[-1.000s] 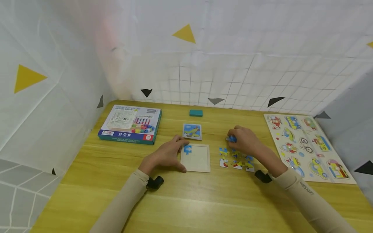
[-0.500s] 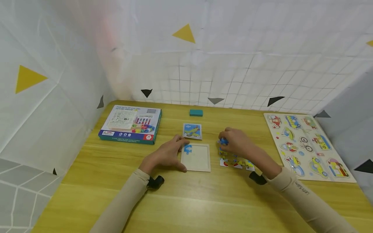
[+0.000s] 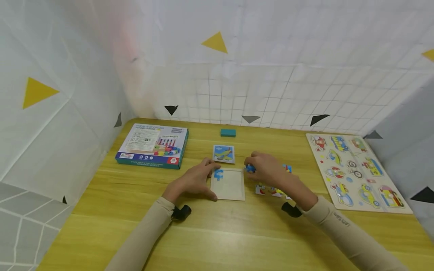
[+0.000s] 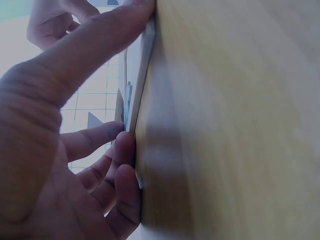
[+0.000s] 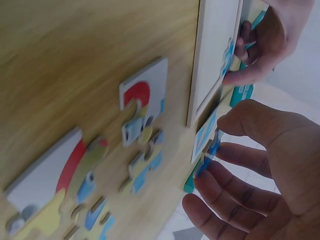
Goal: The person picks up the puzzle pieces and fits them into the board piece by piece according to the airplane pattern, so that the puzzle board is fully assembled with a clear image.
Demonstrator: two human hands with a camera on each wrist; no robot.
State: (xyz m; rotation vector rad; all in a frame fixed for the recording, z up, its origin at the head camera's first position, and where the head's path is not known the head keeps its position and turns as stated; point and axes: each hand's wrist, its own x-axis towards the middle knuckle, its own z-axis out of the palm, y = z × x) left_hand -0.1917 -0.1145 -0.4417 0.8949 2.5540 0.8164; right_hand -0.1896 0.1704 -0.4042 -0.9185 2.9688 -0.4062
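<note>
My left hand (image 3: pixel 193 180) holds the left side of a shallow wooden puzzle tray (image 3: pixel 234 188), thumb near the lower corner and fingers by the upper corner. One blue puzzle piece (image 3: pixel 218 174) lies in the tray's upper left corner. Just off the tray's upper right corner, my right hand (image 3: pixel 269 169) pinches another blue jigsaw piece (image 5: pixel 210 152) between thumb and fingers, raised above the table. Under and beside that hand are several loose pieces (image 3: pixel 260 189), partly hidden by it in the head view. Behind the tray lies a small airplane picture (image 3: pixel 223 153).
A boxed bead set (image 3: pixel 150 146) lies at the back left. Farther back is a small teal block (image 3: pixel 228 133). A wooden board with vehicle pictures (image 3: pixel 357 171) covers the table's right side. White patterned sheeting (image 3: pixel 264 90) rises behind the table.
My right hand has moved left with the blue jigsaw piece, from above the loose pieces to the tray's upper right corner. My left hand stays on the tray.
</note>
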